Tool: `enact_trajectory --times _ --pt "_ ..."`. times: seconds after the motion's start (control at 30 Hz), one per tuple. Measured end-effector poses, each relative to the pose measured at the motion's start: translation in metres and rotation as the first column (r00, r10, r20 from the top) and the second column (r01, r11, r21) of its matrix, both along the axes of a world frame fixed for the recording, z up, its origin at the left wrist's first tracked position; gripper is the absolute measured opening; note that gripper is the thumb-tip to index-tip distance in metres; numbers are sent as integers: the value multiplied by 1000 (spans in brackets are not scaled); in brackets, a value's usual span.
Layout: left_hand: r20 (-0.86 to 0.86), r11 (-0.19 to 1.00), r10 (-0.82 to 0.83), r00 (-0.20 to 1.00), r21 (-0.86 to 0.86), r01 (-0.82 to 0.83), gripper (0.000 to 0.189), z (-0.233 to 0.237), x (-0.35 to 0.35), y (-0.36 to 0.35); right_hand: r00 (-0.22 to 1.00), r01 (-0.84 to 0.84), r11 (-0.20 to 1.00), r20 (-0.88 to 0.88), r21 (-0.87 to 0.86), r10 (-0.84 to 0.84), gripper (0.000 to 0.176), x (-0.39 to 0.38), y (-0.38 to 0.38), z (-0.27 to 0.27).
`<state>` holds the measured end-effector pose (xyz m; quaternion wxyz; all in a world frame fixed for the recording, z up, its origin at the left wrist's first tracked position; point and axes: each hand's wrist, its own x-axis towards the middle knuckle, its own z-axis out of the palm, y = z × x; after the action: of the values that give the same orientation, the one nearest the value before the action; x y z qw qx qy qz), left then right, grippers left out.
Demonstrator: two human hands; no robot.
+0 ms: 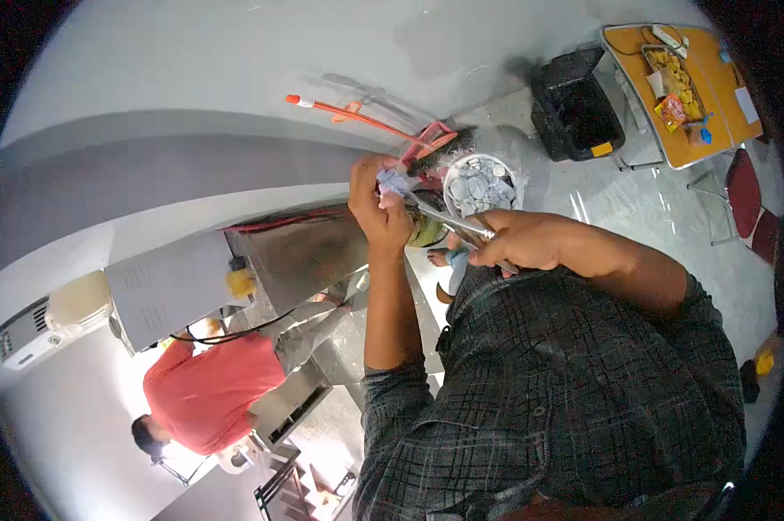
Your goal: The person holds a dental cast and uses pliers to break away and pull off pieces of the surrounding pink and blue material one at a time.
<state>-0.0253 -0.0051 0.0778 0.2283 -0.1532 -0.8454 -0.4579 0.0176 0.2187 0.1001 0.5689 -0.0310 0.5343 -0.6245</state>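
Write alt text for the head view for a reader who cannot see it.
A person in a plaid shirt grips a crumpled pale scrap in the left hand and a metal tool in the right hand, near a bucket of grey pieces. Another person in a red shirt is nearby.

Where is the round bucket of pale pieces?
Head view, above centre: the bucket is right of the left hand and its paper wad, above the right hand with a metal tool, left of the black bin.
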Motion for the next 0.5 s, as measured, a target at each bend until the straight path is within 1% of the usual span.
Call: enact_trajectory --times 0.03,0.1,0.13,0.17,0.23,0.27,0.3,0.33,0.37,0.43,0.47,0.5 --pt "-48 1000 19 999 -16 -20 47 1 0 2 1000 11 1000 2 0 -11 36 2 0 -1" --pt "-58 1000 11 998 -18 -12 43 0 -1 4 996 -44 999 -81 -28 42 36 4 -2 -6" --pt "-66 1000 11 998 -22 -12 40 -1 -1 3 991 -37 999 -130 -7 35 35 5 -1 0" --pt "-70 1000 1 998 -21 -2 40 -3 -2 3 991 -26 1000 -134 -6 26 35 5 0 -1" --pt "-114 999 4 993 -48 -9 41 -9 -2 0 937 -98 992 -329 79 119 32 5 0 -3" --pt "-117 999 -2 993 -51 -4 41 -11 -4 -2 950 -93 979 -279 179 141 31 6 0 0" --pt "-131 999 -12 991 -47 6 48 -13 -7 -2 950 -87 980 -282 180 136 31 7 1 3" --pt "-139 999 -20 990 -44 14 57 -15 -7 -1 936 -60 980 -331 188 121 28 10 1 6" --pt "-142 999 -29 989 -42 24 57 -17 -8 0 918 -27 980 -384 197 103 26 10 2 8" --pt "-55 995 46 997 86 -41 73 -22 -5 -2 911 5 985 -406 170 65 26 8 4 3" --pt "-53 995 46 998 86 -41 73 -26 -5 -1 907 31 989 -419 147 34 27 8 5 1" --pt "63 916 8 998 399 -33 79 -28 -5 3 908 31 989 -417 146 33 27 8 6 0"
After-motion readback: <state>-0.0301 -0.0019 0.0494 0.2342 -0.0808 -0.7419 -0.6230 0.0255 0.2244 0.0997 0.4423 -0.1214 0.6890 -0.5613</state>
